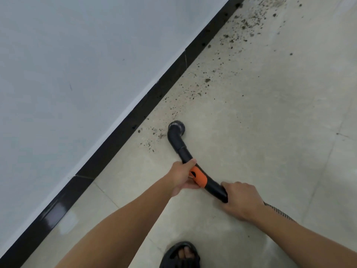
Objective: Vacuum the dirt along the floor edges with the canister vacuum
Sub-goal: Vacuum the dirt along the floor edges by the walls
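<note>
Left: pale wall (pixel 77 74), black skirting (pixel 135 117) at its foot. Centre: left hand (pixel 182 176) curled round black vacuum wand (pixel 186 153) beside orange collar (pixel 200 177); round brush nozzle (pixel 176 127) at far end, down on tiled floor (pixel 270 132), near skirting, amid dirt (pixel 207 80) trailing far right. Black sandal (pixel 179 255), near edge. Right: right hand (pixel 241 200) wrapped round wand's near end; ribbed hose (pixel 280 211) behind.
</note>
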The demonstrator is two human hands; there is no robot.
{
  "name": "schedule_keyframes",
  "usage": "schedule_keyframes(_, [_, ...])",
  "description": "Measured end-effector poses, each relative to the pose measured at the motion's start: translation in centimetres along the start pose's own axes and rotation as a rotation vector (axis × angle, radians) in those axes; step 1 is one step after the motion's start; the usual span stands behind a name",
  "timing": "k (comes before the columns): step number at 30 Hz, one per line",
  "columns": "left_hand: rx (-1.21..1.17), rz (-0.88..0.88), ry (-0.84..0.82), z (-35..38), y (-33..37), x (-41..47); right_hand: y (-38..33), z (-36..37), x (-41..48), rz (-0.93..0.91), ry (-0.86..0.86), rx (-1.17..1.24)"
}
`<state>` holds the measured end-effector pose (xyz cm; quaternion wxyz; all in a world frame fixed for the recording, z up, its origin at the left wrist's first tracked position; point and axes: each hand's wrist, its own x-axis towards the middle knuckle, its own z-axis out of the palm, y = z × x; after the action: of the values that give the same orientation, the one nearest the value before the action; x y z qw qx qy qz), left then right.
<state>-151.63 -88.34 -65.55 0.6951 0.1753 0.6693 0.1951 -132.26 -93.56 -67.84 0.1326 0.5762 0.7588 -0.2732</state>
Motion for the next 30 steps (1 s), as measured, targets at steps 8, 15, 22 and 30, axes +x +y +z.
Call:
schedule_keyframes(8, [-0.167,-0.026,0.021,-4.4,-10.0,-5.6,-3.0,3.8,-4.3,-0.211,-0.076,-0.148])
schedule_keyframes(15, [-0.117,0.077,0.062,-3.9,-4.8,-2.8,-3.9,2.4,-1.7,-0.075,0.004,-0.064])
schedule_keyframes(22, [-0.129,0.052,0.104,-4.6,-5.7,-3.3,-4.3,2.6,-1.6,-0.12,-0.025,-0.055])
schedule_keyframes(30, [-0.17,0.101,0.192,-7.6,-5.0,-3.3,-7.3,2.2,0.4,-0.185,-0.045,-0.002])
